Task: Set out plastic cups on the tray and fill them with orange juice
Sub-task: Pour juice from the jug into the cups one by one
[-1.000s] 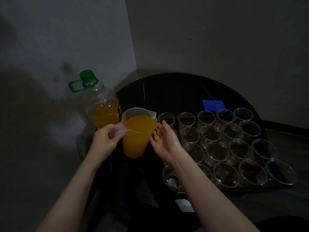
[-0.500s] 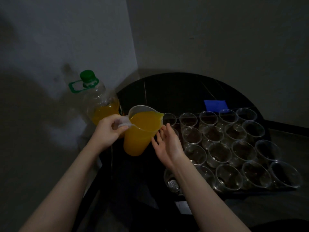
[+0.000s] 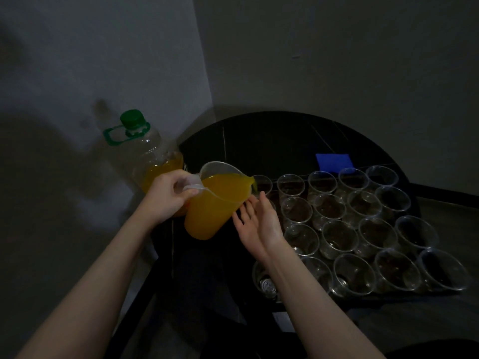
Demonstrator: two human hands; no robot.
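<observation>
A clear plastic jug [image 3: 215, 203] full of orange juice is tilted to the right, its spout at the rim of the far-left cup [image 3: 261, 183]. My left hand [image 3: 168, 195] grips the jug's handle. My right hand [image 3: 259, 224] is open with straight fingers just right of the jug's side; whether it touches the jug I cannot tell. Several clear plastic cups [image 3: 363, 229] stand in rows on a dark tray [image 3: 324, 299], all looking empty.
A big clear bottle [image 3: 145, 156] with a green cap, part full of orange juice, stands left behind the jug near the wall. A blue cloth [image 3: 333, 161] lies on the round dark table [image 3: 272, 141] behind the cups. Walls close in at the back.
The jug has tipped further to the right and moved toward the cups, so juice now reaches the spout. My right hand stayed beside it.
</observation>
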